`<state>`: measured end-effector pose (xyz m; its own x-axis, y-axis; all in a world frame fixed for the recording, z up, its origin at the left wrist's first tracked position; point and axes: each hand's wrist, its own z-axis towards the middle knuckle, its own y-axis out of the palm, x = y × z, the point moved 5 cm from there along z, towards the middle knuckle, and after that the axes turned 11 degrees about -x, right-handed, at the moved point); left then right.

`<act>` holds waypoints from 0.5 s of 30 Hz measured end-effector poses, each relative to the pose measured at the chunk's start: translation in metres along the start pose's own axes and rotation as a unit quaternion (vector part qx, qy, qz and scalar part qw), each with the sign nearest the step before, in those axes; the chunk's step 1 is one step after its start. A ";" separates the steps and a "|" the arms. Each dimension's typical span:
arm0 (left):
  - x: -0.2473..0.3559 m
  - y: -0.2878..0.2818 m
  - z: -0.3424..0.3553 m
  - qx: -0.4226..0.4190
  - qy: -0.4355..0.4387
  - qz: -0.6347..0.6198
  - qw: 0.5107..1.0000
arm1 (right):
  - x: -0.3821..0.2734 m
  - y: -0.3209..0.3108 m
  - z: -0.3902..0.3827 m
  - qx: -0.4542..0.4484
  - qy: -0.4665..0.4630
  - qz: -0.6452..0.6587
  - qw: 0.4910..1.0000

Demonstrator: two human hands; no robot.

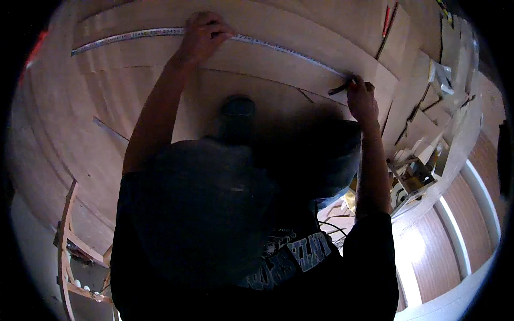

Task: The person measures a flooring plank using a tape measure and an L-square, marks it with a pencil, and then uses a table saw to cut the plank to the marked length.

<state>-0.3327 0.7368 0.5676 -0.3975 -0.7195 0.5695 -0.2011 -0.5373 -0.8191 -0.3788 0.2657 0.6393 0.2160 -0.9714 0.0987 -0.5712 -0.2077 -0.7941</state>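
A white tape measure (292, 52) is pulled out in a long line across a light brown board (257, 67). Its left end lies near the board's left end. My left hand (202, 37) is closed over the middle of the blade, fingers bent against the board. At the blade's right end my right hand (364, 100) is closed on the tape measure. A short dark piece (338, 89) juts out from those fingers; the dim light hides what it is. Below the board, my shoe (239, 106) rests on the brown sheet surface.
Cut sheet pieces (423, 131) are scattered on the right, near a small wooden box (412, 179) with odds and ends. A red, slim object (386, 21) lies at the upper right. A wooden frame (65, 241) stands at the lower left. A thin strip (110, 128) lies left of my forearm.
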 end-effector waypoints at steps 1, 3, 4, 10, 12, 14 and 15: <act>-0.002 -0.002 0.001 -0.012 -0.014 -0.019 1.000 | 0.007 0.000 -0.005 0.012 0.025 0.030 0.999; 0.003 -0.005 0.006 -0.018 -0.010 -0.024 1.000 | 0.016 -0.001 -0.012 0.018 0.070 0.097 0.993; 0.011 -0.004 0.010 -0.012 0.009 -0.012 1.000 | 0.017 -0.001 -0.014 0.012 0.084 0.129 0.988; 0.087 0.045 0.042 0.002 0.038 0.056 0.998 | -0.002 -0.003 -0.013 -0.010 0.097 0.054 0.994; 0.100 0.060 0.047 0.000 0.032 0.033 0.999 | 0.000 -0.002 -0.015 -0.015 0.135 0.081 0.987; 0.104 0.067 0.049 0.005 0.035 0.003 0.999 | 0.002 -0.003 -0.020 -0.010 0.159 0.114 0.981; 0.105 0.067 0.049 0.009 0.045 0.009 0.999 | 0.001 -0.006 -0.023 0.000 0.150 0.116 0.982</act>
<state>-0.3437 0.6036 0.5757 -0.4807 -0.6863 0.5459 -0.1774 -0.5335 -0.8270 -0.3931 0.2635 0.6581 -0.1624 -0.9829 0.0873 -0.5773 0.0229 -0.8162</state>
